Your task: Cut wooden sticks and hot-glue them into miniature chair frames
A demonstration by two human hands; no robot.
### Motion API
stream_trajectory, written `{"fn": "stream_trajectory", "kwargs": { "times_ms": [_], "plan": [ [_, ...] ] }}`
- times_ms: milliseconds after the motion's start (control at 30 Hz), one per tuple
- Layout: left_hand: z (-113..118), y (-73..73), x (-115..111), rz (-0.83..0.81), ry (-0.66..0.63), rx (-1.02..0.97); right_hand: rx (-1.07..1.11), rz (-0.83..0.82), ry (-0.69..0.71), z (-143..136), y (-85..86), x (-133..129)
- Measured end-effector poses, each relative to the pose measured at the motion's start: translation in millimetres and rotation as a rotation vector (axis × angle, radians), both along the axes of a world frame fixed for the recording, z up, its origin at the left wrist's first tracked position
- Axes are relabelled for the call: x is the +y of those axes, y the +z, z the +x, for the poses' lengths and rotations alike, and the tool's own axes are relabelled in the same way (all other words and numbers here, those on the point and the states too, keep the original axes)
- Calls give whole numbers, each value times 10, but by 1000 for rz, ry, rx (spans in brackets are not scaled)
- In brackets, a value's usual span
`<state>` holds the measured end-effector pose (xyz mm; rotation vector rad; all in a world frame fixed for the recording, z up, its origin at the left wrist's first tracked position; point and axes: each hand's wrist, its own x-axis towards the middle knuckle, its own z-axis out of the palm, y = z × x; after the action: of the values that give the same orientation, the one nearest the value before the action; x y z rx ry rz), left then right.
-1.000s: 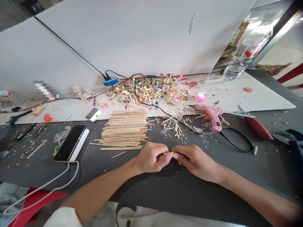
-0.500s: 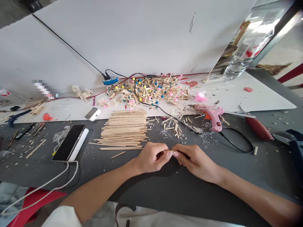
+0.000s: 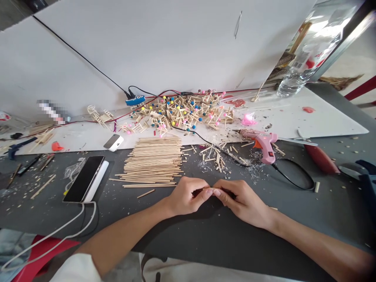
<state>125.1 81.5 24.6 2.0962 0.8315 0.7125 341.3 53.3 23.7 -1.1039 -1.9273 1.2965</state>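
My left hand (image 3: pixel 189 196) and my right hand (image 3: pixel 242 199) meet at the fingertips over the dark table, low in the middle of the head view. Both are closed, thumbs pressed against curled fingers. Whatever lies between the fingertips is too small and hidden to name. Just left of my left hand is a flat row of wooden sticks (image 3: pixel 152 160), with a short stick piece (image 3: pixel 146 193) in front of it. Beyond my right hand lies a pink glue gun (image 3: pixel 266 147), near short cut stick pieces (image 3: pixel 217 158).
Small stick figures with coloured balls (image 3: pixel 182 111) are heaped against the white panel. A phone (image 3: pixel 85 179) with a white cable lies left. A red-handled tool (image 3: pixel 321 159) is at the right, and a clear bottle (image 3: pixel 293 78) stands behind.
The view has shifted very slightly. A small piece of stick now shows beside my right wrist. My hands keep almost the same pose, fingertips together.
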Motion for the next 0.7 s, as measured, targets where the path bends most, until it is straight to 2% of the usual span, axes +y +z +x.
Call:
{"fn": "stream_trajectory", "kwargs": {
  "times_ms": [100, 400, 700],
  "plan": [
    [6, -6, 4, 18, -4, 8, 19, -4, 4, 9, 18, 13],
    [-12, -18, -6, -63, 21, -3, 30, -4, -47, 19, 24, 2],
    [-7, -16, -8, 23, 44, 9, 31, 15, -83, 42, -12, 12]
  ]
}}
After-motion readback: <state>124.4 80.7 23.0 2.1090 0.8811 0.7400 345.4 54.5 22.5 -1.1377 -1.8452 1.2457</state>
